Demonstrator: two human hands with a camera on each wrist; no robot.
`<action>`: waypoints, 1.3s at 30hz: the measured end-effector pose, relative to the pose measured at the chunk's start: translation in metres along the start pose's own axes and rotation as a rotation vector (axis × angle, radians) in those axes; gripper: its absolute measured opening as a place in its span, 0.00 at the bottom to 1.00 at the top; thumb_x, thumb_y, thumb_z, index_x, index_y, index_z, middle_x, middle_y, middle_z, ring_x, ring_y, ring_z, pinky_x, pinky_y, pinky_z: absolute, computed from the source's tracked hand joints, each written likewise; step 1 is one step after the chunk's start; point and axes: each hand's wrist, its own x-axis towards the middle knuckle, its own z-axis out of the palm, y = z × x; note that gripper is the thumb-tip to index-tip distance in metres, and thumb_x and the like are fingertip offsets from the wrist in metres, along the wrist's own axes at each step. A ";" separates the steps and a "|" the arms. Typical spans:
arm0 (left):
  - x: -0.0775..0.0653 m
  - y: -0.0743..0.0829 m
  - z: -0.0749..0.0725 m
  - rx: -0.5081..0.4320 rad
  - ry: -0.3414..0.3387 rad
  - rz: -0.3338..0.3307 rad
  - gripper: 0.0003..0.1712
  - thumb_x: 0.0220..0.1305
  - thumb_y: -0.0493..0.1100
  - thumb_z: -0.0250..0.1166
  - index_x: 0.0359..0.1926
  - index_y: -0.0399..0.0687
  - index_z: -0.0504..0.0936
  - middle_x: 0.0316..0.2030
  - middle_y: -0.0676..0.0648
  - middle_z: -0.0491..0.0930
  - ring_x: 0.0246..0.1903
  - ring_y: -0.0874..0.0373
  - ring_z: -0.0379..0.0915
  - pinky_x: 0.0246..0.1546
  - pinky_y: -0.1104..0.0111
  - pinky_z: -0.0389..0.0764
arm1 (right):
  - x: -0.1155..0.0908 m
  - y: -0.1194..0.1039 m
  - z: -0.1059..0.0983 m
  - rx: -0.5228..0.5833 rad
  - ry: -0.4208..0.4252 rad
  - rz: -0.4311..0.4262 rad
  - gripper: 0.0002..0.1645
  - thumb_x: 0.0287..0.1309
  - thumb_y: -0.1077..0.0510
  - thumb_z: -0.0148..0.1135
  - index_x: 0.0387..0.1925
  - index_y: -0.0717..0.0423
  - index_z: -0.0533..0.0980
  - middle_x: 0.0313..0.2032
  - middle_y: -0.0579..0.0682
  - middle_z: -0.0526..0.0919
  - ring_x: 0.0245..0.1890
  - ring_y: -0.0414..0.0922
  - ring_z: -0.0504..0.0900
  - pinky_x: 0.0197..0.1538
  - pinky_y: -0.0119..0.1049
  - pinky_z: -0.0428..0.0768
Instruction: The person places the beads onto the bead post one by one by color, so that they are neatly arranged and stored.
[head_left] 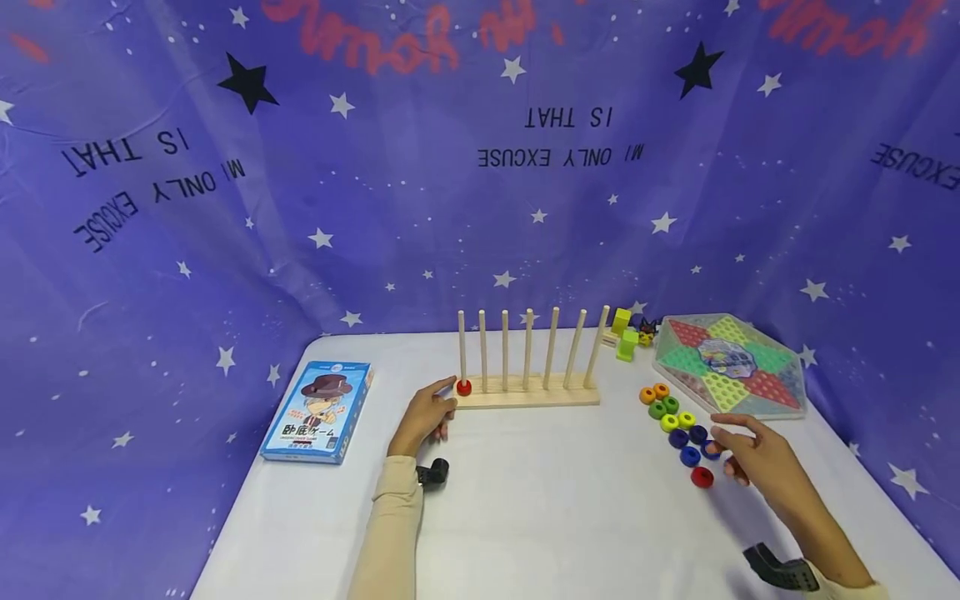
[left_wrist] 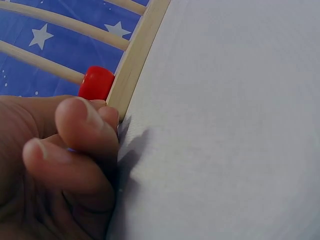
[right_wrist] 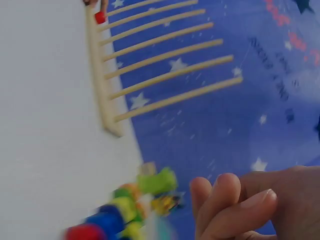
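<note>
A wooden rack (head_left: 525, 393) with several upright pegs stands on the white table. Around the base of its leftmost peg sits a red bead (head_left: 464, 387). My left hand (head_left: 426, 414) grips the left end of the rack's base, with its fingertips right beside that bead. To the right, my right hand (head_left: 757, 458) hovers by the loose beads, fingers loosely bent and nothing between them. Closest to its fingertips lies a blue bead (head_left: 710, 450), partly covered by them in the head view. A loose red bead (head_left: 702, 477) lies at the near end of the group.
Orange, green, yellow (head_left: 669, 423), dark purple and blue beads lie in paired rows. Behind them is a clear-lidded Chinese checkers box (head_left: 727, 362). Green blocks (head_left: 627, 343) and a small figure (head_left: 647, 332) stand beyond the rack. A blue game box (head_left: 318, 410) lies at left.
</note>
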 end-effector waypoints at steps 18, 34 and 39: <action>-0.001 -0.008 0.000 -0.004 0.004 -0.002 0.31 0.64 0.35 0.58 0.68 0.51 0.68 0.20 0.43 0.75 0.05 0.62 0.65 0.06 0.72 0.68 | -0.016 0.069 0.039 0.185 -0.063 0.328 0.47 0.59 0.44 0.63 0.65 0.67 0.51 0.30 0.53 0.85 0.22 0.45 0.81 0.28 0.38 0.83; 0.001 -0.006 0.004 0.004 0.008 -0.001 0.30 0.65 0.35 0.58 0.67 0.50 0.68 0.21 0.41 0.76 0.06 0.61 0.64 0.06 0.73 0.67 | -0.018 0.052 0.032 0.072 -0.045 0.291 0.42 0.62 0.46 0.60 0.62 0.72 0.55 0.30 0.52 0.84 0.27 0.47 0.84 0.32 0.39 0.84; 0.000 -0.005 0.003 0.003 0.016 0.000 0.29 0.65 0.35 0.58 0.68 0.49 0.68 0.21 0.42 0.75 0.06 0.62 0.64 0.06 0.73 0.67 | -0.016 0.005 0.026 -0.058 -0.009 0.072 0.42 0.63 0.42 0.58 0.63 0.70 0.58 0.34 0.55 0.85 0.26 0.48 0.86 0.31 0.34 0.83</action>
